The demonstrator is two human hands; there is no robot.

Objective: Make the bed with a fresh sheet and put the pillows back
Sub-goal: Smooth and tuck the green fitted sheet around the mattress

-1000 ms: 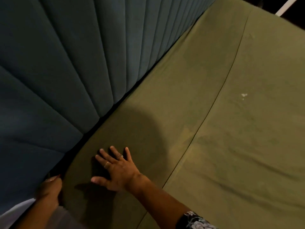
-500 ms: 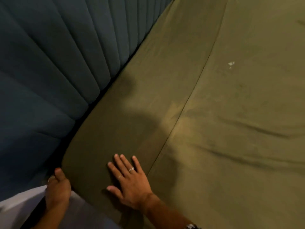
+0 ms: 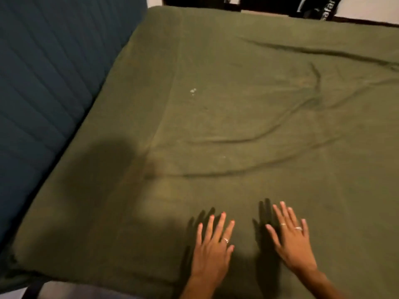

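Sheet under flat left hand, right hand

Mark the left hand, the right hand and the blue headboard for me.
left hand (image 3: 212, 253), head view, on the back of the hand.
right hand (image 3: 294, 248), head view, on the back of the hand.
blue headboard (image 3: 49, 83), head view, on its padded ribs.

one head-worn view looks forward and down from the near edge of the green sheet, close above it; the blue headboard runs along its left.

"safari" on black bag
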